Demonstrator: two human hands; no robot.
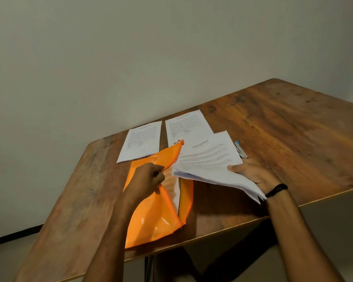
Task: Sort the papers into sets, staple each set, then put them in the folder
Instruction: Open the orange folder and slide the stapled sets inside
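Head view: left hand point(149, 180) pinches the top flap of the orange plastic folder point(157, 216) btwn thumb & curled fingers, lifting it so the mouth gapes toward the right, prob to hold it open for loading. Right hand point(253, 171) grips a set of printed papers point(208, 159) at its near-right edge, thumb on top, fingers under; stapled or not, can't tell. The set hangs tilted over the wooden table point(283, 123), its left corner at the folder's open side, seemingly lined up to slide in. A printed sheet point(172, 184) already shows inside the folder. Farther back, 2 more printed pages lie flat side by side, the left page point(141, 141) & the right page point(185, 125); the folder's far edge overlaps both, the held set covers part of the right one. A blue-tipped stapler point(240, 150) lies just beyond the right hand. Black wristband point(276, 190) on right wrist. In the way: flap looks floppy, mouth could sag; held pages fan at the near corner & may snag on the folder edge
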